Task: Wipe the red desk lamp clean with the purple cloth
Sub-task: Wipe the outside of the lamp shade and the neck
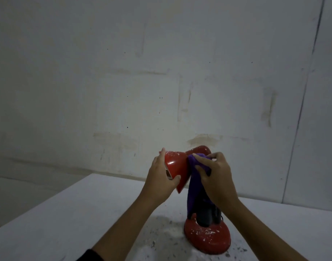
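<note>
The glossy red desk lamp [202, 219] stands upright at the near right part of the pale grey tabletop [67, 213], its round base [206, 239] dotted with white flecks and its dark stem rising to a shiny red shade [175, 167] that tips toward 9 o'clock. The fuzzy purple cloth [194, 185] is pressed against the lamp's top just at 3 o'clock of the shade, and a long fold of it hangs down along the stem. The right hand [216, 178] is curled closed around the bunched cloth. The left hand [161, 178] clasps the shade from 9 o'clock, thumb under its lower edge and fingers over the rim. Pale dust and dark specks litter the tabletop around the base. Behind, at 12 o'clock, rises a stained off-white wall [142, 72].
</note>
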